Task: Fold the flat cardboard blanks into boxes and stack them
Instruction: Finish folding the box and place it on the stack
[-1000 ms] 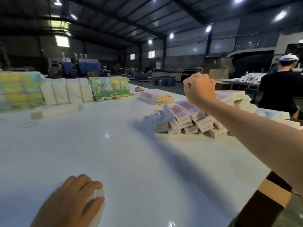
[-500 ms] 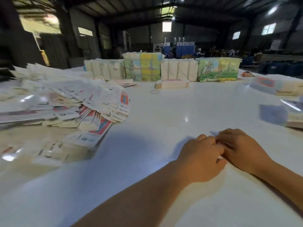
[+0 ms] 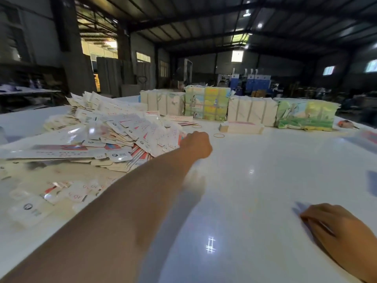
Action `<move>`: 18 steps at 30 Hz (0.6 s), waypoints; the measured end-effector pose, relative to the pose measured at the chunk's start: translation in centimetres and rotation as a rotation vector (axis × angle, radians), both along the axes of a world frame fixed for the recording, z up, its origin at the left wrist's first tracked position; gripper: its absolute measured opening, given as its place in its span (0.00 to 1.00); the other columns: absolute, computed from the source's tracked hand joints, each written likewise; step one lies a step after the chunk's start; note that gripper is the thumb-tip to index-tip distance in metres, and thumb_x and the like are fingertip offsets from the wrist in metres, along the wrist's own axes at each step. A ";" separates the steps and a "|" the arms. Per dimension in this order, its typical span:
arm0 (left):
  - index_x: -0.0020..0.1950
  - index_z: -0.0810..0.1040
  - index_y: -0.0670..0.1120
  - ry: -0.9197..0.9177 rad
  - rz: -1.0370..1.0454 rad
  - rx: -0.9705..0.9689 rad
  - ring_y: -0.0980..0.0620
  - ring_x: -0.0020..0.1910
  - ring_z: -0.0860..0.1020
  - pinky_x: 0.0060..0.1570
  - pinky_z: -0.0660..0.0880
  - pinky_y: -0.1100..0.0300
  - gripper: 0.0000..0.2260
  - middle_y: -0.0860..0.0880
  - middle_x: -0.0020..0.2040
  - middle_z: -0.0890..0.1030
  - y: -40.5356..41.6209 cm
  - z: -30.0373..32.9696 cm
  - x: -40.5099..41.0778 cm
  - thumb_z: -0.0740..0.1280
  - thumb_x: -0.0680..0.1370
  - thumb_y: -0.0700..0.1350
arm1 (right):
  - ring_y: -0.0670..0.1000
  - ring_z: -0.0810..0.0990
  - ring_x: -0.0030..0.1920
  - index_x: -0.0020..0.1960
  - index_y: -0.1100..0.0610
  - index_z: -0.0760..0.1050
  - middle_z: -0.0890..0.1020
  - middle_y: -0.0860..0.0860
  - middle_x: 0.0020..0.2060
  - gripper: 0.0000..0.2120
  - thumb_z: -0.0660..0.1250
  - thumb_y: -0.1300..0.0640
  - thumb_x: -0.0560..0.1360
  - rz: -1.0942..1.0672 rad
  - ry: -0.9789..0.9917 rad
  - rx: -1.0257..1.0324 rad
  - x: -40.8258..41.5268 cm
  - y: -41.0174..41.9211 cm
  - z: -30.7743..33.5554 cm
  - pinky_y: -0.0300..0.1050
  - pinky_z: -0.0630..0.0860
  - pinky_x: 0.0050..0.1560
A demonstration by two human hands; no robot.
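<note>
Blanks [image 3: 106, 137] lie in a loose, fanned heap on the left part of the white counter [image 3: 255, 180], flat and overlapping. The left hand [image 3: 196, 145] is stretched out to the heap's right edge, touching the outermost cards; its fingers are hidden behind the knuckles, so whether it grips one cannot be told. Beyond, at the far edge, stand wrapped bundles [image 3: 208, 104], with a small flat stack [image 3: 241, 127] and two rubber bands [image 3: 218, 136] lying just in front of them. The right hand [image 3: 338, 231] rests near the lower right corner, well apart from the left, fingers loosely curled on the counter; nothing clearly held.

Judgement: the step is taking one blank. Advisable to lift a single top card by its free edge rather than drag it, since the glossy overlapping cards would likely slide or come away in pairs. The right hand should be ready to receive and square it.
</note>
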State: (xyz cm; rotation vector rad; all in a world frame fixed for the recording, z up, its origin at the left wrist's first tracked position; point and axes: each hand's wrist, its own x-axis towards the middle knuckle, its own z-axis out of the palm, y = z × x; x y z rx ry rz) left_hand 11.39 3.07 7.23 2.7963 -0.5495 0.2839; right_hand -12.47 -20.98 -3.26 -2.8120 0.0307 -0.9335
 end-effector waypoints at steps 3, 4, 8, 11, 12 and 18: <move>0.62 0.71 0.44 0.016 0.245 -0.026 0.43 0.62 0.68 0.58 0.68 0.51 0.15 0.43 0.62 0.69 2.1 -1.1 4.8 0.60 0.77 0.48 | 0.57 0.82 0.38 0.38 0.53 0.84 0.84 0.50 0.40 0.32 0.48 0.36 0.77 0.022 -0.077 0.019 0.3 0.6 0.3 0.39 0.70 0.42; 0.64 0.70 0.43 0.033 0.295 -0.019 0.43 0.63 0.66 0.59 0.67 0.51 0.19 0.42 0.63 0.68 2.3 -1.6 6.0 0.61 0.77 0.52 | 0.56 0.82 0.37 0.38 0.53 0.84 0.83 0.50 0.38 0.33 0.47 0.35 0.77 0.028 -0.091 0.027 0.3 0.9 0.5 0.38 0.70 0.41; 0.67 0.67 0.43 0.000 0.433 0.177 0.43 0.62 0.66 0.58 0.64 0.52 0.36 0.42 0.64 0.69 1.9 -3.2 8.6 0.60 0.71 0.69 | 0.53 0.82 0.37 0.38 0.55 0.84 0.83 0.51 0.36 0.35 0.46 0.36 0.78 0.058 -0.135 0.019 0.4 1.3 1.0 0.28 0.65 0.47; 0.67 0.67 0.43 -0.008 0.470 0.247 0.44 0.61 0.66 0.58 0.63 0.53 0.36 0.42 0.63 0.68 1.7 -3.8 9.8 0.65 0.70 0.67 | 0.49 0.80 0.40 0.38 0.56 0.84 0.83 0.51 0.37 0.36 0.46 0.35 0.78 0.079 -0.142 0.023 0.7 1.1 0.9 0.27 0.64 0.48; 0.68 0.67 0.43 -0.004 0.478 0.227 0.45 0.61 0.66 0.59 0.63 0.53 0.35 0.42 0.62 0.68 1.7 -3.8 10.2 0.67 0.70 0.65 | 0.47 0.78 0.41 0.38 0.56 0.84 0.83 0.51 0.37 0.36 0.46 0.35 0.78 0.085 -0.144 0.021 0.8 1.1 1.0 0.27 0.64 0.49; 0.67 0.65 0.42 0.032 0.492 -0.002 0.44 0.63 0.69 0.61 0.64 0.51 0.27 0.42 0.62 0.70 2.4 -2.1 12.2 0.69 0.72 0.50 | 0.45 0.73 0.41 0.39 0.55 0.84 0.81 0.50 0.37 0.34 0.47 0.36 0.78 0.071 -0.138 -0.045 0.9 0.9 0.7 0.30 0.66 0.45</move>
